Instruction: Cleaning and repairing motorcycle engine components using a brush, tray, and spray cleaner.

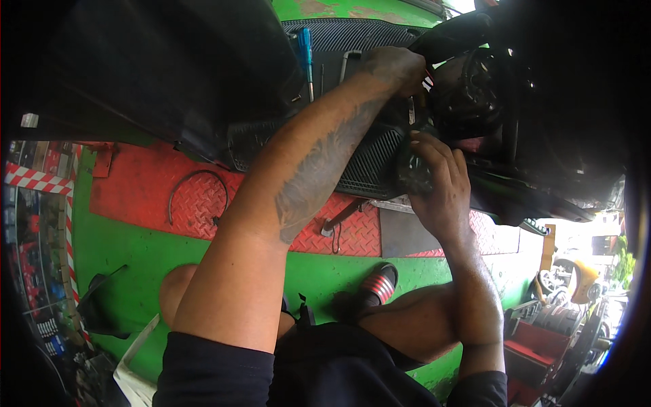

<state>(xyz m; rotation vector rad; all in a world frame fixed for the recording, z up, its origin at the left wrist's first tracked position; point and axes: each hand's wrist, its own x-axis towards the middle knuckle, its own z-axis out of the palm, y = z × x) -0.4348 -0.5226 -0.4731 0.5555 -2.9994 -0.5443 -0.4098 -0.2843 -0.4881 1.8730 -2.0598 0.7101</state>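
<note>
Both my arms reach to the dark scooter front on the right. My left hand point(400, 70) is closed at a black curved part point(456, 37), its fingers bent down out of sight; what it holds I cannot make out. A small narrow metal piece point(411, 110) shows just below its fingers. My right hand point(444, 173) is nearer to me, fingers curled over a dark, glossy, rounded piece point(412, 169) above the ribbed black footboard point(369, 161). A screwdriver point(306, 51) with a blue handle lies on the far ribbed mat point(352, 34), beside a bent metal rod point(347, 62).
The black scooter seat side point(183, 68) fills the upper left. Below runs a red tread-plate platform point(135, 183) with a thin black hose point(171, 197) on it. My sandal point(381, 281) rests on the green floor point(224, 254). Red-white tape point(37, 178) edges shelves at left; a red tray point(536, 344) stands right.
</note>
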